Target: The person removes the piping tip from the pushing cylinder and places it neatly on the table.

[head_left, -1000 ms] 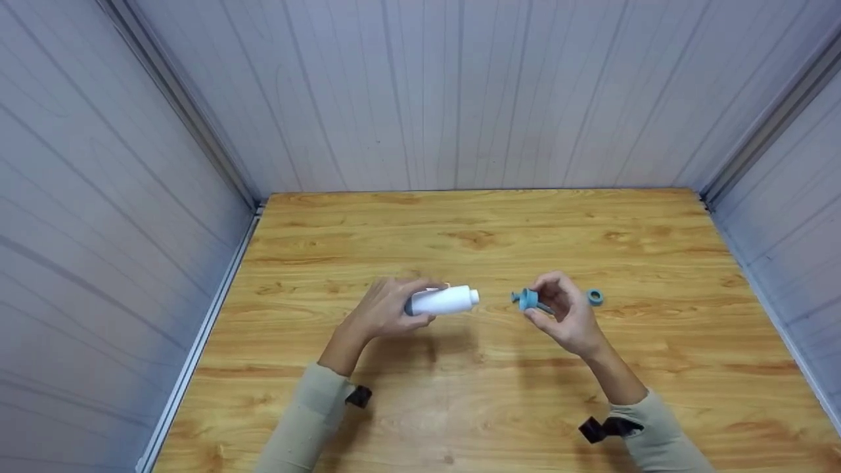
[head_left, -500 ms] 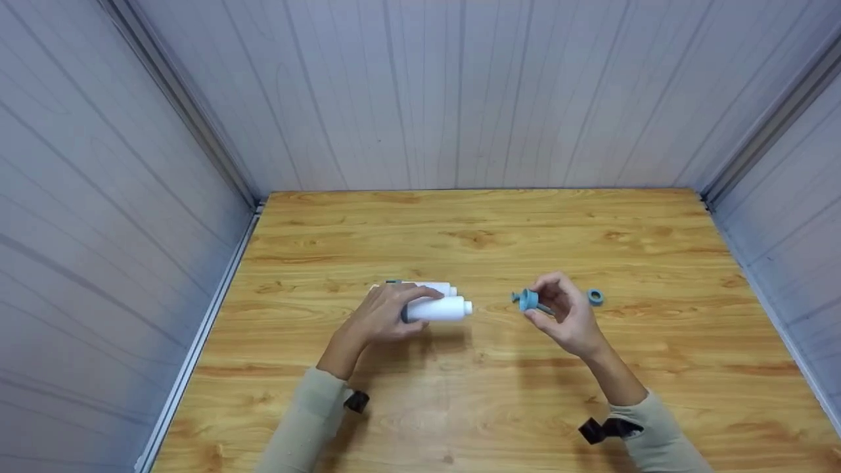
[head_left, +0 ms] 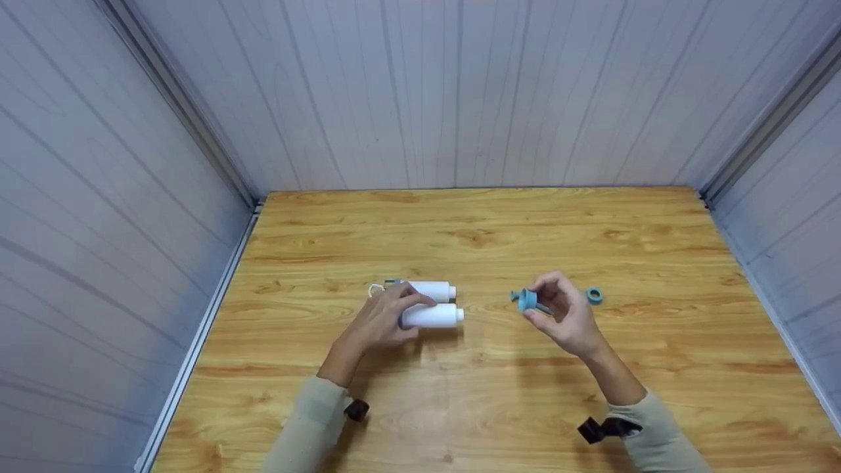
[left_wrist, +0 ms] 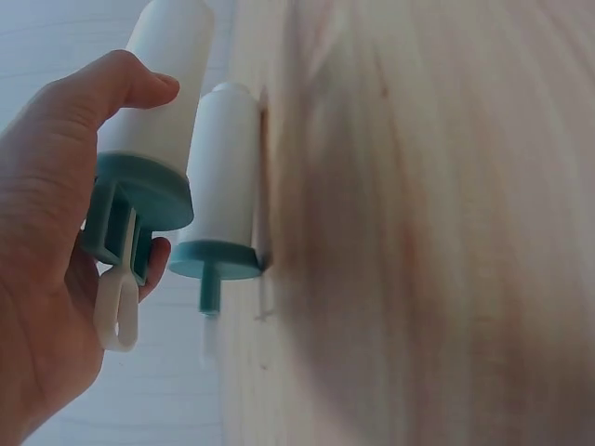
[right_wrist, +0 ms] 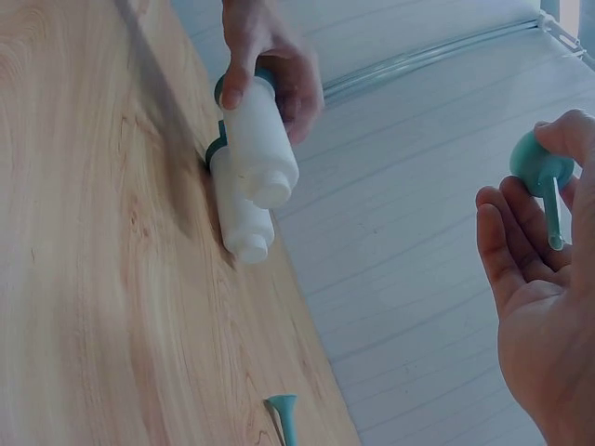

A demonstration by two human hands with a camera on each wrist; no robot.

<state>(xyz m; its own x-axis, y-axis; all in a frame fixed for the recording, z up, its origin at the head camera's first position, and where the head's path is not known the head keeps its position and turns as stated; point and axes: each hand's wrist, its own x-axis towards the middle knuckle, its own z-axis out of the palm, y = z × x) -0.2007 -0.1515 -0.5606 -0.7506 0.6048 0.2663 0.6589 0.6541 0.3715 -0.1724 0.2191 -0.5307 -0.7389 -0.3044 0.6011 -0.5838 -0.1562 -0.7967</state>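
Observation:
My left hand [head_left: 376,320] holds a white cylinder [head_left: 430,316] with a teal end cap [left_wrist: 139,190], thumb and fingers round its cap end. From that cap sticks a white loop [left_wrist: 118,307]. A similar white cylinder [head_left: 427,290] lies on the table just behind, its teal cap [left_wrist: 216,258] toward the left. My right hand [head_left: 568,322] pinches a teal cup-shaped piece with a thin stem [head_left: 527,300]; in the right wrist view its rounded side [right_wrist: 537,160] shows under the thumb.
A teal ring-shaped piece [head_left: 594,295] lies on the wooden table [head_left: 473,236], right of my right hand. In the right wrist view a teal flared piece [right_wrist: 284,405] lies on the wood. Pale panels [head_left: 420,98] wall the back and both sides.
The left hand has moved the held cylinder slightly left and toward me, so the second cylinder behind it shows more. The right hand and its teal piece have stayed nearly still.

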